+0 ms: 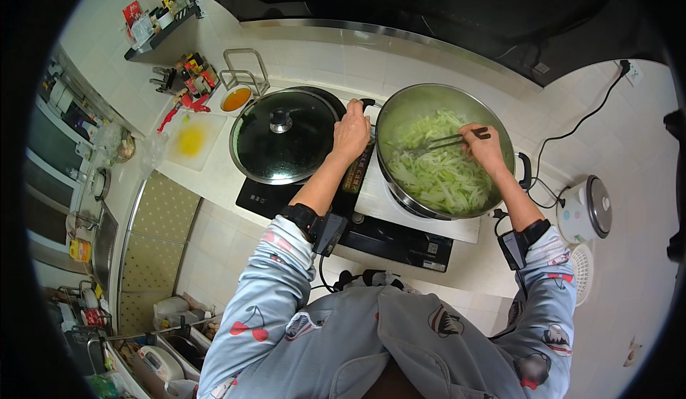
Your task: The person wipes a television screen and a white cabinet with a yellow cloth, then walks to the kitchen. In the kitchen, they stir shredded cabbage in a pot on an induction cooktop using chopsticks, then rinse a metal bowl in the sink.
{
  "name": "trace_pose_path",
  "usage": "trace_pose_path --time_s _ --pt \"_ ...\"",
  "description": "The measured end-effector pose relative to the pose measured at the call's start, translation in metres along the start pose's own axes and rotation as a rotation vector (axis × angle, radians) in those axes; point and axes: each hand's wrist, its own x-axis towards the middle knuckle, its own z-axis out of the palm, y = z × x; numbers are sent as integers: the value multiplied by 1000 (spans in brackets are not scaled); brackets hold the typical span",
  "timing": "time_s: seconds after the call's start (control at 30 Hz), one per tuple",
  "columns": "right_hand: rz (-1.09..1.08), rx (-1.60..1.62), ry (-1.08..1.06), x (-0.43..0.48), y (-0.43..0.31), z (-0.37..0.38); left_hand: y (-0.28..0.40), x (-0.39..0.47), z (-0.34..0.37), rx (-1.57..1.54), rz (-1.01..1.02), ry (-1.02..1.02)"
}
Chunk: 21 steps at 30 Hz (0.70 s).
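Observation:
My right hand holds a pair of dark chopsticks, their tips among pale green shredded vegetables. The shreds lie in a wide, deep steel pot, and a light haze hangs inside it. At the pot's left side, my left hand is closed around the black side handle. Just left of that hand sits a pan under a dark glass lid with a steel rim and a black knob. The lid's inner side looks wet.
A bowl of orange liquid and a yellow-stained cutting board lie to the left. Sauce bottles stand behind them. On the right are a rice cooker with its power cord and a white perforated basket.

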Motion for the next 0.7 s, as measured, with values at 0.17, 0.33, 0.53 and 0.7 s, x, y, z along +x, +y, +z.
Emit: trace_pose_path --time_s 0.17,0.33,0.53,0.7 --pt "-163 260 -73 -3 -2 26 1 1 0 -4 4 -1" --pt "59 270 -98 0 -1 35 -1 0 1 -1 29 18" --pt "-44 192 -109 -19 -9 7 0 1 2 6 34 42" --pt "-35 265 -275 -16 0 32 4 0 -1 -1 15 7"
